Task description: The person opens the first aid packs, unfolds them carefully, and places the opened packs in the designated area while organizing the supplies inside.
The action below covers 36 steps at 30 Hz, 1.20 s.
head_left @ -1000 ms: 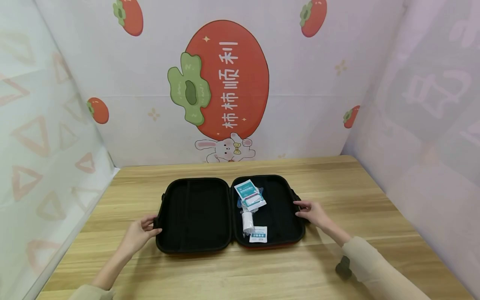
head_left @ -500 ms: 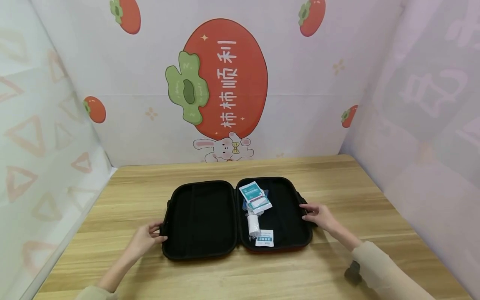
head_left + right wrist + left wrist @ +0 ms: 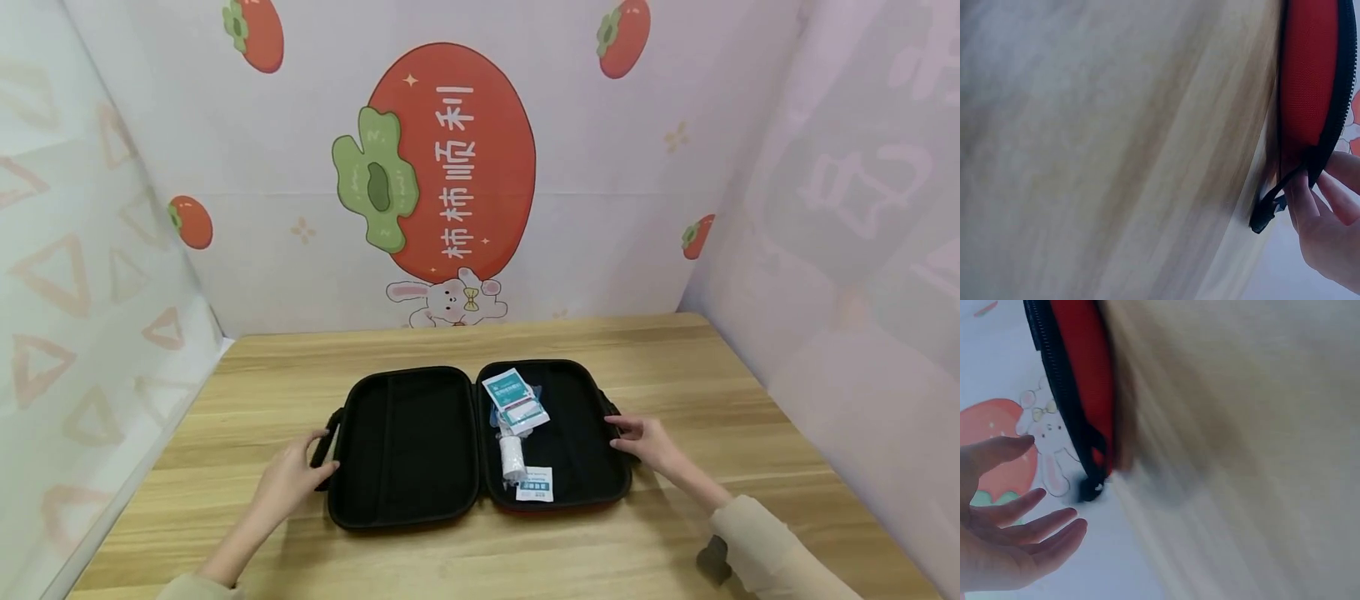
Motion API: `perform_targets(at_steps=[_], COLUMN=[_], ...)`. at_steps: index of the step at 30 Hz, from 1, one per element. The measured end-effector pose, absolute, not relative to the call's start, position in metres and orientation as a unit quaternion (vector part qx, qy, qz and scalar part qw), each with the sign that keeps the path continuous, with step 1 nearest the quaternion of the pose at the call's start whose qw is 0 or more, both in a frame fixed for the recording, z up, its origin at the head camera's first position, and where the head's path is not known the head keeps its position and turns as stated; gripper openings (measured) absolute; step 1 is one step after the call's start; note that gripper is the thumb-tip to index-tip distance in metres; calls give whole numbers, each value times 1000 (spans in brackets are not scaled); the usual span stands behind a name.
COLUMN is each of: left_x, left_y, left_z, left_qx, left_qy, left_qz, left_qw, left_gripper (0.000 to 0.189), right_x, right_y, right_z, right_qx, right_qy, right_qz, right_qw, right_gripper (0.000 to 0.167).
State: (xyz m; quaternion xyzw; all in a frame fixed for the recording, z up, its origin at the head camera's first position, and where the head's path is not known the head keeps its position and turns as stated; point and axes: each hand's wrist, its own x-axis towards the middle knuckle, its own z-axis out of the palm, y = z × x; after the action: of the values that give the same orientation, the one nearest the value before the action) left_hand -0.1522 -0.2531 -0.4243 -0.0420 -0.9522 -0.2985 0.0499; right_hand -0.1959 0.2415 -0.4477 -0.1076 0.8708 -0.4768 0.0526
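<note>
A zippered case point(image 3: 420, 450), red outside and lined in black, lies unfolded on the table. Its right half holds teal-and-white packets point(image 3: 510, 390), a white roll in clear wrap point(image 3: 512, 458) and a small white packet point(image 3: 535, 485). At the left end, my left hand point(image 3: 288, 475) has thumb and fingers spread around a black strap point(image 3: 324, 450); the left wrist view shows a gap between this hand point(image 3: 1022, 525) and the case. My right hand point(image 3: 648, 446) pinches the case's right edge, its fingers point(image 3: 1302, 203) at the zipper end beside a black pull point(image 3: 1263, 215).
The wooden table point(image 3: 480, 558) stretches in front of and on both sides of the case. A printed cloth wall point(image 3: 600, 208) rises behind it, with more cloth on the left and right. A small dark object point(image 3: 714, 560) sits beside the right sleeve.
The case has shifted to the right and slightly nearer in the head view, and both hands moved with it. My left fingers have spread away from the left edge.
</note>
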Motion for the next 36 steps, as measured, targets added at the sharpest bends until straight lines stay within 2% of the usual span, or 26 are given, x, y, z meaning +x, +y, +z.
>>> perform_targets(at_steps=[3, 5, 12, 24, 36], left_x=[-159, -166, -193, -231, -250], left_y=[-241, -233, -196, -124, -81], left_z=[-418, -415, -408, -402, -409], left_qx=[-83, -111, -163, -213, -215], left_qy=[-955, -950, -912, -877, -878], left_qz=[-268, -276, -376, -429, -422], left_qw=[93, 93, 17, -30, -72], left_gripper=[44, 41, 34, 29, 34], right_x=[-198, -199, -200, -203, -200], right_y=[243, 244, 244, 244, 243], right_z=[-449, -449, -449, -443, -448], right_qx=[-110, -110, -113, -102, -97], right_qy=[867, 865, 861, 867, 869], right_qz=[-482, -486, -491, -481, -478], right_qw=[53, 56, 73, 76, 76], right_gripper=[39, 39, 40, 40, 40])
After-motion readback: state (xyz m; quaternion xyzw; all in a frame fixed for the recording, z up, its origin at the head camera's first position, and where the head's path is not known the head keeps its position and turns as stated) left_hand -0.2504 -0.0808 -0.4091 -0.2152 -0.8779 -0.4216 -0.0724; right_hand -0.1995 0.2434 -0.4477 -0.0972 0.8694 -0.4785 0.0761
